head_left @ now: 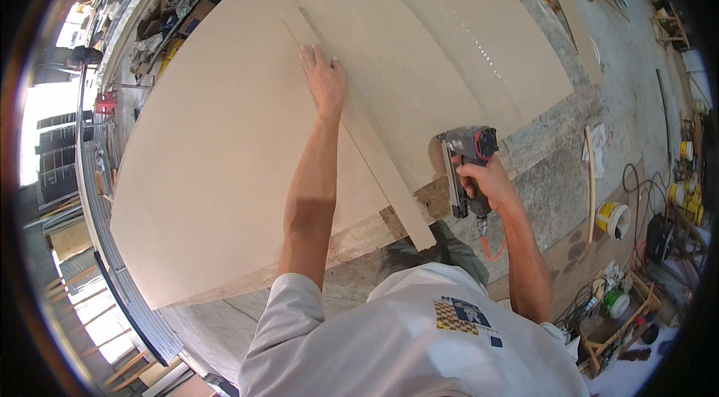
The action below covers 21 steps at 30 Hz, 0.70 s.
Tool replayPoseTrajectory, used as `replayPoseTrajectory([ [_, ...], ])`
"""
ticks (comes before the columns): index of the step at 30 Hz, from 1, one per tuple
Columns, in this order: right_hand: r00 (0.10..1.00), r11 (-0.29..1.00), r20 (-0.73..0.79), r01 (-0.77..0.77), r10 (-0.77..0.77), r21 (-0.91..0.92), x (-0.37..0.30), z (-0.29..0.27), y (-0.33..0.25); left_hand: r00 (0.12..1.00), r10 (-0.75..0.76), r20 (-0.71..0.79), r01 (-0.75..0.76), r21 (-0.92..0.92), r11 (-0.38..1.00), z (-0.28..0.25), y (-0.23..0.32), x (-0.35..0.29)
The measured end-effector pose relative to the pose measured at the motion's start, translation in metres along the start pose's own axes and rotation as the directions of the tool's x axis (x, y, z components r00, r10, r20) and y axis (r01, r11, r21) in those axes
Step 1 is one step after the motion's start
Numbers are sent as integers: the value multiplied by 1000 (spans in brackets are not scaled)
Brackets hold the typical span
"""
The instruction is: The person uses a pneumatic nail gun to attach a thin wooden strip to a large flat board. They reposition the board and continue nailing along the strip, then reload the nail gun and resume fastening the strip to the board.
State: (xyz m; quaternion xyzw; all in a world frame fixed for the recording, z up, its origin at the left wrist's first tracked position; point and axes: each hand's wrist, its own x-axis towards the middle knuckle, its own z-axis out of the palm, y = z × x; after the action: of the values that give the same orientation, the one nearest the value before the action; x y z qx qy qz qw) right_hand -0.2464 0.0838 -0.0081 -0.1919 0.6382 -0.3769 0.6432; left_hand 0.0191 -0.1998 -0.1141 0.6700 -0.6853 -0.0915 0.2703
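Sev. buckets (612, 217) R of panels (217, 157); R hand (488, 181) w/ nailer (468, 142).

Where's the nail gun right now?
In the head view, the nail gun is just right of centre, held in the person's right hand, by the near edge of the big beige boards.

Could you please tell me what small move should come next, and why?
Perhaps bring the pneumatic nail gun left over the narrow strip: the right grip holds it to the strip's right, while the left grip rests on the strip's far part, seemingly steadying it.
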Motion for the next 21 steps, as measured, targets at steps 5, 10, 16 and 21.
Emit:
replayPoseTrajectory([
  [5, 1000, 999, 25, 19, -19, -27, 4, 0, -2, 997, 55, -56, -51, 66, 997, 8, -11, 9],
  [10, 1000, 999, -10, -25, 25, -37, 3, 2, -2, 996, 68, -55, -66, 32, 997, 18, -12, 3],
  [16, 1000, 1000, 3, -10, 10, -26, 3, 2, 0, 991, 105, -80, -103, 35, 994, 23, -17, 4],
  [21, 1000, 999, 27, -9, 10, -32, 3, 4, -2, 996, 64, -66, -60, 58, 996, 26, -19, 9],
])
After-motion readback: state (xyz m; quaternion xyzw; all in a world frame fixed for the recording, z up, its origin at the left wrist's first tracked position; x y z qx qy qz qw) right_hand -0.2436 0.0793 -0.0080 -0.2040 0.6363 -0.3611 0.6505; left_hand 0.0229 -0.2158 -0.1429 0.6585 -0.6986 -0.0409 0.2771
